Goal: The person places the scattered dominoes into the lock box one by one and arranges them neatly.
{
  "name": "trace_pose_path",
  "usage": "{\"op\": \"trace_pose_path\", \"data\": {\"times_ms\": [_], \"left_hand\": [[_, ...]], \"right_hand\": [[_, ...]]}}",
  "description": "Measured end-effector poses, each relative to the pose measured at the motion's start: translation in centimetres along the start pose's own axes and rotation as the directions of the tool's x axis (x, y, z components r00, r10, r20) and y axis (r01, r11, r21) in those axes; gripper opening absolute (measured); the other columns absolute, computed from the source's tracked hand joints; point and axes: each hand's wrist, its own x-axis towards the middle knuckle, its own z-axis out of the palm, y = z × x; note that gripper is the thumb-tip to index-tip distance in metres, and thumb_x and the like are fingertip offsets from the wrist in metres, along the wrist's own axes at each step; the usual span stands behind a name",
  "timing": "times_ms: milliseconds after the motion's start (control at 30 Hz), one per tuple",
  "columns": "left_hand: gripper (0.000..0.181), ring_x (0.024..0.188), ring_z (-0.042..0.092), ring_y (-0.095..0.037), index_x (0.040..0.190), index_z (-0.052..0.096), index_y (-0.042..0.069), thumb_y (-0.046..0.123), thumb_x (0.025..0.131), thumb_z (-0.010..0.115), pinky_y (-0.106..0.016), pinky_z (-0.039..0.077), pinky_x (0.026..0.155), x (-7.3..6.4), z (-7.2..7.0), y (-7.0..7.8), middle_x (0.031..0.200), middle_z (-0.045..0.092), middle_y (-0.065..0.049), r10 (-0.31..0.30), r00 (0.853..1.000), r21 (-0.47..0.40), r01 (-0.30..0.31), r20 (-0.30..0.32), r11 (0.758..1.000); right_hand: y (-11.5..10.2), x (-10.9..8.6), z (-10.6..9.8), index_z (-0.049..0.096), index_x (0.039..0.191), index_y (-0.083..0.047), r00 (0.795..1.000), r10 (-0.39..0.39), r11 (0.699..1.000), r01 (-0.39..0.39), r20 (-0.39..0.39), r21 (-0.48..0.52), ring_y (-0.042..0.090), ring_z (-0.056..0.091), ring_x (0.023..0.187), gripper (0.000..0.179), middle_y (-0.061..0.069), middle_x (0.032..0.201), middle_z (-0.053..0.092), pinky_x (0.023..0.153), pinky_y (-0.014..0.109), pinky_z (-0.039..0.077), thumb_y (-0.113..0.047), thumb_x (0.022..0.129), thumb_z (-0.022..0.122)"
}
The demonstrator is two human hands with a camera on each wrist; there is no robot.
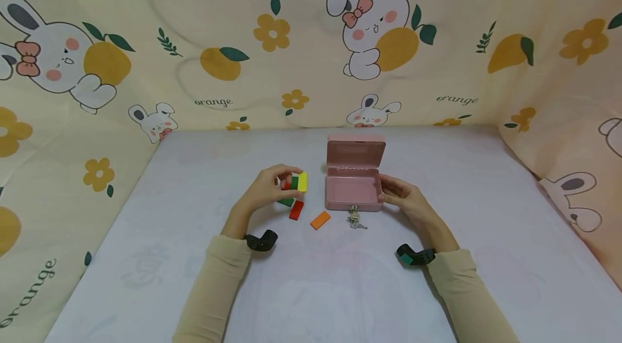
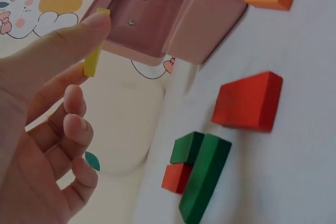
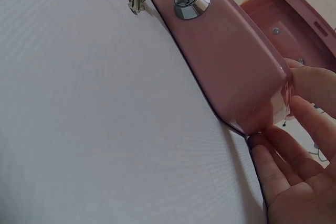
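Note:
A flat yellow block (image 1: 303, 182) is pinched between the thumb and index finger of my left hand (image 1: 268, 187), above the table and left of a pink cash box (image 1: 353, 206). The other left fingers curl loosely, as the left wrist view shows. The box stands with its lid (image 1: 356, 153) raised and its tray bare inside; keys (image 1: 356, 219) hang from the front lock (image 3: 192, 3). My right hand (image 1: 407, 197) holds the box's right side near the front corner, with fingertips at the rim and along the wall down to the base.
Below the left hand, a long green block (image 2: 205, 179) leans beside a small green block (image 2: 186, 148) and a small red one (image 2: 177, 177). A red block (image 1: 296, 210) and an orange block (image 1: 320, 220) lie nearer the front. Patterned cloth (image 1: 311, 62) surrounds the white table (image 1: 301, 289).

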Motion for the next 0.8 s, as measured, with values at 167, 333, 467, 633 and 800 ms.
{"op": "trace_pose_path", "data": {"times_ms": [167,333,467,633,800], "left_hand": [[0.048,0.082,0.049,-0.028,0.119,0.065,0.005,0.012,0.075,0.082,-0.024,0.036,0.069,0.4,0.4,0.2,0.087,0.053,-0.021,0.033,0.999,-0.029,-0.033,0.004,0.999],[0.048,0.081,0.048,-0.025,0.119,0.064,0.006,0.011,0.075,0.082,-0.024,0.038,0.07,0.7,0.8,0.5,0.089,0.054,-0.02,0.031,0.999,-0.026,-0.031,0.01,0.999],[0.048,0.079,0.046,-0.019,0.12,0.064,0.008,0.012,0.075,0.082,-0.021,0.038,0.069,0.9,1.2,0.6,0.09,0.054,-0.018,0.011,1.0,-0.027,-0.01,0.015,1.0],[0.048,0.077,0.045,-0.018,0.121,0.063,0.008,0.014,0.076,0.081,-0.02,0.037,0.067,1.2,1.7,0.7,0.093,0.053,-0.022,-0.002,1.0,-0.046,0.003,0.026,0.999],[0.047,0.075,0.044,-0.018,0.12,0.064,0.008,0.014,0.077,0.081,-0.019,0.036,0.064,1.4,2.2,0.9,0.091,0.054,-0.021,0.02,1.0,-0.041,-0.019,0.021,0.999]], "right_hand": [[0.0,-0.1,0.0,0.035,0.145,0.005,1.0,0.001,1.0,-0.001,-0.004,-0.008,-0.01,0.05,0.117,0.063,0.029,0.151,0.033,0.096,0.004,0.04,-0.013,0.092,0.063],[0.1,0.0,0.0,0.034,0.145,0.005,1.0,-0.003,1.0,0.003,-0.003,-0.006,-0.011,0.05,0.116,0.063,0.029,0.151,0.032,0.097,0.005,0.04,-0.011,0.092,0.063],[0.1,0.0,0.0,0.034,0.145,0.006,1.0,-0.006,1.0,0.006,-0.003,-0.001,-0.011,0.05,0.117,0.063,0.03,0.151,0.031,0.097,0.005,0.04,-0.011,0.092,0.064],[0.1,0.0,0.0,0.034,0.145,0.005,1.0,-0.003,1.0,0.003,-0.003,-0.001,-0.011,0.05,0.116,0.063,0.03,0.152,0.031,0.096,0.005,0.04,-0.012,0.092,0.063],[0.2,0.0,-0.1,0.034,0.146,0.005,1.0,-0.001,1.0,0.001,0.0,-0.008,-0.012,0.05,0.116,0.062,0.029,0.152,0.031,0.096,0.004,0.04,-0.012,0.093,0.062]]}}
